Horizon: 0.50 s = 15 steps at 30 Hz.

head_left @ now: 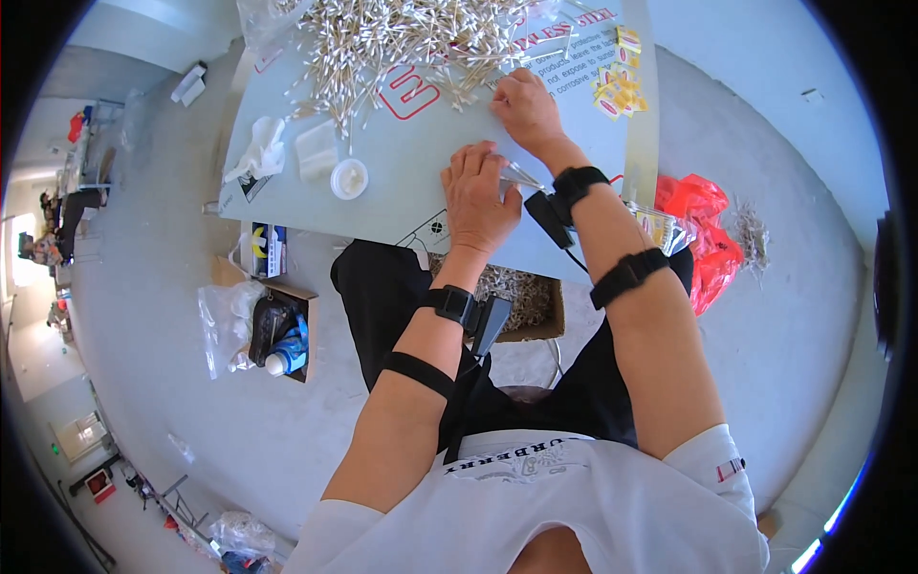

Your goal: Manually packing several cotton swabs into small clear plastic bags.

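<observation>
A large heap of cotton swabs [382,48] covers the far part of the table. Beside its near right edge is my right hand [528,110], with its fingers curled in; whatever they hold is hidden. Closer to me, my left hand [478,196] rests low over the tabletop, fingers bent down together. A few loose swabs [521,176] stick out to the right from between its thumb and forefinger. Left of this hand stands a small round white tub [349,179]. Black straps with small devices circle both my wrists.
Yellow printed packets [620,81] lie at the table's [402,215] right edge. A red plastic bag [703,239] hangs at the right. Below, a cardboard box of swabs [526,301] stands between my legs; another box [298,335] at left holds a bottle and a black pouch.
</observation>
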### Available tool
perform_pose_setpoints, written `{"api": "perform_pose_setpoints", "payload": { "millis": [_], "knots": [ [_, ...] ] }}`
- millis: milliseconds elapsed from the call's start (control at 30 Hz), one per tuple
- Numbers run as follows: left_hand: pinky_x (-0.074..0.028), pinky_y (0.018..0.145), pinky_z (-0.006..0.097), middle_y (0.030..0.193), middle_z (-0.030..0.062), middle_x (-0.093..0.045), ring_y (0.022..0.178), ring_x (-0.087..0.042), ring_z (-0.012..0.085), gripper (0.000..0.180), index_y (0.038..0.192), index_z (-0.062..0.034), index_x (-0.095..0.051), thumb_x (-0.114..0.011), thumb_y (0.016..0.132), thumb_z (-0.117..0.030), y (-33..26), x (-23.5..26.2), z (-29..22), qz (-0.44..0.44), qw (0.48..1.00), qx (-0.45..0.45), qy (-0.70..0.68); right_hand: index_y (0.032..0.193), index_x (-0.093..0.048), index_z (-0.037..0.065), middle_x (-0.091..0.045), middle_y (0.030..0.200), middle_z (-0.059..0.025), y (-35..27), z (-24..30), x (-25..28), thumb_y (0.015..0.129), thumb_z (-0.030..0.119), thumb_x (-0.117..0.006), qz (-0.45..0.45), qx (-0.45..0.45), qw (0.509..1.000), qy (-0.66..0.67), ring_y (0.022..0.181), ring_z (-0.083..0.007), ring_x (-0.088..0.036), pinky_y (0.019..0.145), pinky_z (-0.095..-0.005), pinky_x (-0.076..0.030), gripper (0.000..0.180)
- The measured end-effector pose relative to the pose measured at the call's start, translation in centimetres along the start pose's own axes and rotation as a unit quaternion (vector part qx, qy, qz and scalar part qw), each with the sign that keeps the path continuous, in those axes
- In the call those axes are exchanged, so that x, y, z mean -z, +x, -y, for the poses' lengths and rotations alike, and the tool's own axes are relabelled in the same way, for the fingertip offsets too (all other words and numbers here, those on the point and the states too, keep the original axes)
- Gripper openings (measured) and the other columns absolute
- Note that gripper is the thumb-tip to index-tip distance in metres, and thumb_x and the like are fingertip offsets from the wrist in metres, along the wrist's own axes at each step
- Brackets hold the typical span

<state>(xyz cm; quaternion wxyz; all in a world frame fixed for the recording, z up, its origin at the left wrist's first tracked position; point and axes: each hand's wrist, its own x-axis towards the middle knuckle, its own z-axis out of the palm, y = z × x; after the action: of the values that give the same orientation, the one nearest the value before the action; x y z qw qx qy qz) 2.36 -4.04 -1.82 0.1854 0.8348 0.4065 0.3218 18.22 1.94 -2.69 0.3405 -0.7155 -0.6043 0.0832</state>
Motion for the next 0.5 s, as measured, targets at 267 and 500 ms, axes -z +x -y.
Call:
{"api": "perform_pose_setpoints", "payload": {
  "millis": [267,500],
  "knots": [
    [-0.034,0.098,0.045,0.123,0.0087,-0.055,0.122,-0.045,0.0297,0.046,0.115,-0.0055,-0.059,-0.068,0.07,-0.012,0.2,0.8,-0.4,-0.027,0.993,-0.064,0.101,0.077,-0.062,0.004,-0.057,0.092,-0.0121,-6.6,0.7,4.3,0.075,0.007,-0.066,0.051,0.054,0.995,0.063,0.094,-0.0346,-0.057,0.082,-0.043,-0.049,0.006],
    [-0.034,0.095,0.044,0.111,0.0067,-0.056,0.112,-0.048,0.0278,0.034,0.103,-0.0062,-0.061,-0.069,0.07,-0.01,-0.2,0.5,-0.3,0.023,0.997,-0.06,0.042,0.104,-0.064,0.002,-0.055,0.119,-0.0143,-11.5,1.5,4.7,0.066,0.0,-0.072,-0.01,0.007,0.992,0.123,0.11,-0.0345,-0.053,0.094,-0.0392,-0.046,0.039]
  ]
}}
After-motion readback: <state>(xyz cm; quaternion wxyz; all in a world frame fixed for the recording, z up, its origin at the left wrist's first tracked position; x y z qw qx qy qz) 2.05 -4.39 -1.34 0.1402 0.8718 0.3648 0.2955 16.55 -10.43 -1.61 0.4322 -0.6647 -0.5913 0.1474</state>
